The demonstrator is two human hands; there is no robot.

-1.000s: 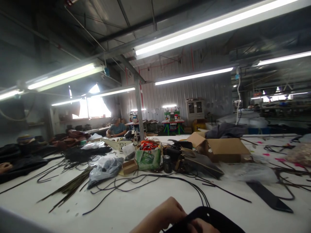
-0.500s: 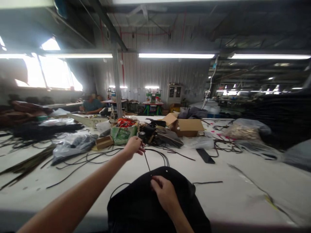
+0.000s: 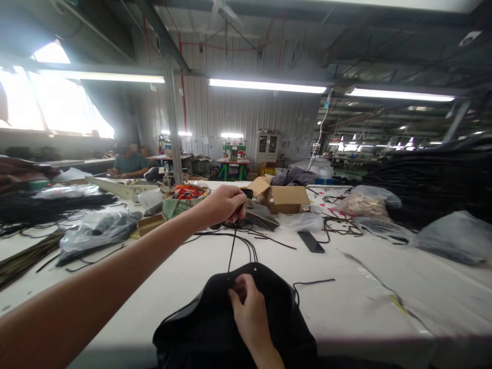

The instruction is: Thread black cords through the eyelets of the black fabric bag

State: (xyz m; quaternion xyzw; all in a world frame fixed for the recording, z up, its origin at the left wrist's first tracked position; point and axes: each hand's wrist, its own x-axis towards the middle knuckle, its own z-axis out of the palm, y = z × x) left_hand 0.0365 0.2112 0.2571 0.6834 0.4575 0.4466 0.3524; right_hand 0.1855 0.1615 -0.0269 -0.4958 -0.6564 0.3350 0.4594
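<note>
Above black fabric [image 3: 215,318] (left hand [image 3: 225,204]): cord [image 3: 231,251]

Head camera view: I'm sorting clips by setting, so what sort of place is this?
Probably a bag or garment workshop: a long white worktable strewn with black cords, stacked black fabric, and another person at a far bench.

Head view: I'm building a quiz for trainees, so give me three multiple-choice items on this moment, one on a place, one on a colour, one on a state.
1. Where does the right hand rest?
A. on the black fabric piece
B. on the cardboard box
C. on the window sill

2. What colour is the cord pulled by the left hand?
A. white
B. black
C. orange

3. How is that cord?
A. coiled flat
B. cut in pieces
C. drawn straight between hand and fabric

Answers: 1 A, its fingers press the fabric's top edge; 2 B, dark against the white table; 3 C, one straight line rises to the closed hand.
</note>
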